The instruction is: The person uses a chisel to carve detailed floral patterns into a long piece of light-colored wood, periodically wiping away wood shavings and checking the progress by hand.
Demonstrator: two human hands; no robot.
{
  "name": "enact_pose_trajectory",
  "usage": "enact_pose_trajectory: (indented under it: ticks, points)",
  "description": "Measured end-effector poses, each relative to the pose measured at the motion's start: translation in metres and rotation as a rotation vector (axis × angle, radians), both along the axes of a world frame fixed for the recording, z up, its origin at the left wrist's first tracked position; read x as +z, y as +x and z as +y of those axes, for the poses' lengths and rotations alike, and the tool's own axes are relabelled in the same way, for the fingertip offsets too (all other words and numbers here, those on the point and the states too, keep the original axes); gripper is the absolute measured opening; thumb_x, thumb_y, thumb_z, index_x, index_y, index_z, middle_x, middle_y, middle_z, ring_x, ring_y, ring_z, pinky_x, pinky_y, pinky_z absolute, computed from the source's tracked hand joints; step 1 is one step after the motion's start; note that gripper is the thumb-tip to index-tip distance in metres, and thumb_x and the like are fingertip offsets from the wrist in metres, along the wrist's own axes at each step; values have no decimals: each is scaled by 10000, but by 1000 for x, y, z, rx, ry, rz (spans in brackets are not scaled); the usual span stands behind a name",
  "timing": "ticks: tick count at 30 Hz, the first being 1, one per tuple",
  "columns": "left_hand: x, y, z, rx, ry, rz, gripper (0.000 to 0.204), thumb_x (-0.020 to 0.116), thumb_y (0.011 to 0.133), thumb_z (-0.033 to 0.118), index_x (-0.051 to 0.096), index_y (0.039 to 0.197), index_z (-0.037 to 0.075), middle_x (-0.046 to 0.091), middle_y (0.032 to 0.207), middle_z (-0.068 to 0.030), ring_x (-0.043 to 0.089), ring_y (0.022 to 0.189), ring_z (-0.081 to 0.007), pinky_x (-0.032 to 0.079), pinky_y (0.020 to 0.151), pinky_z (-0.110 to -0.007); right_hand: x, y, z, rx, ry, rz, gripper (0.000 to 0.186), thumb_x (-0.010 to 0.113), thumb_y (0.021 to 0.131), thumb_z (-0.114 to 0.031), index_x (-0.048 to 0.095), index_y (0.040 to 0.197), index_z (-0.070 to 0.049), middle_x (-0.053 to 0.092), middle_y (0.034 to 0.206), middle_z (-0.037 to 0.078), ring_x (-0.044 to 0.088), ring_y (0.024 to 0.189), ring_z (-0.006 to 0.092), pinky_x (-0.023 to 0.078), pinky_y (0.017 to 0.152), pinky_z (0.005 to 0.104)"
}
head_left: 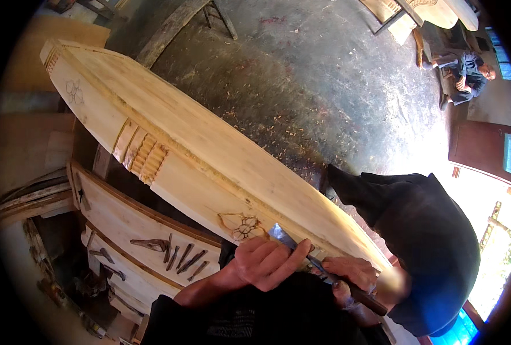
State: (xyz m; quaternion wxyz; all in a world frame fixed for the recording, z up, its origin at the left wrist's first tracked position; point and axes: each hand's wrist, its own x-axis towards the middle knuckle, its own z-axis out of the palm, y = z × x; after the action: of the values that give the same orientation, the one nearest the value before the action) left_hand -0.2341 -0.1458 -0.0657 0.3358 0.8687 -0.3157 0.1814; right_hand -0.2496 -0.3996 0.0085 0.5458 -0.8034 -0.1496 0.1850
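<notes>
Steel-bladed, a chisel (282, 236) is held at lower centre, its blade (278, 230) gripped by the left hand (265, 261), its dark handle (371, 302) clamped in the right hand (352, 272). Near the blade, a flower (245, 226) is marked on a pale wooden panel (209, 158) stretched toward the upper left. Hand tools (183, 258) are laid on a board (113, 210) at lower left; a person (468, 75) is seated at upper right.

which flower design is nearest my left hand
The brown-shaded flower, right beside your left hand; the faint grey one is near the far end of the board.
</notes>
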Motion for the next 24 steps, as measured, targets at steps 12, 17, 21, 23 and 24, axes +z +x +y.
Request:
enact_pose_trajectory:
  ticks: [12, 17, 21, 23, 24]
  points:
    - [-4, -8, -1, 37, 42, 0, 485, 749, 832, 102, 741, 1310, 15, 501, 746, 39, 513, 624, -105, 409, 563, -275, -40, -7, 0, 58, 86, -166, 422, 750, 904, -233, 716, 1269, -23, 771, 1122, 240, 789, 876, 387, 654, 793, 436]
    - [-7, -6, -4, 98, 45, -97, 369, 710, 878, 126, 756, 1217, -13, 480, 698, 35, 510, 580, -80, 385, 498, -238, -35, -2, 11, -16, 177, -104, 412, 682, 1001, -345, 711, 1245, -15, 780, 1073, 235, 801, 828, 361, 648, 798, 408]
    - [-8, -7, -5, 100, 64, -93, 392, 709, 855, 119, 759, 1220, -16, 482, 696, 36, 518, 583, -78, 396, 501, -240, -36, -4, 18, -79, 149, -183, 365, 648, 1065, -350, 706, 1191, -12, 794, 1036, 211, 810, 822, 338, 655, 816, 417]
    - [-7, -9, -5, 93, 51, -57, 408, 729, 876, 114, 749, 1266, -4, 527, 730, 37, 528, 601, -96, 415, 533, -262, -39, -14, 18, -125, 40, -229, 327, 655, 1071, -325, 704, 1157, -14, 800, 1027, 198, 815, 857, 330, 659, 834, 428]
    - [-7, -10, -5, 91, 56, -44, 417, 738, 886, 112, 744, 1289, 3, 549, 747, 38, 533, 610, -106, 425, 549, -273, -42, -17, 19, -147, -2, -257, 309, 658, 1074, -313, 703, 1140, -14, 803, 1022, 192, 818, 875, 326, 661, 843, 434]
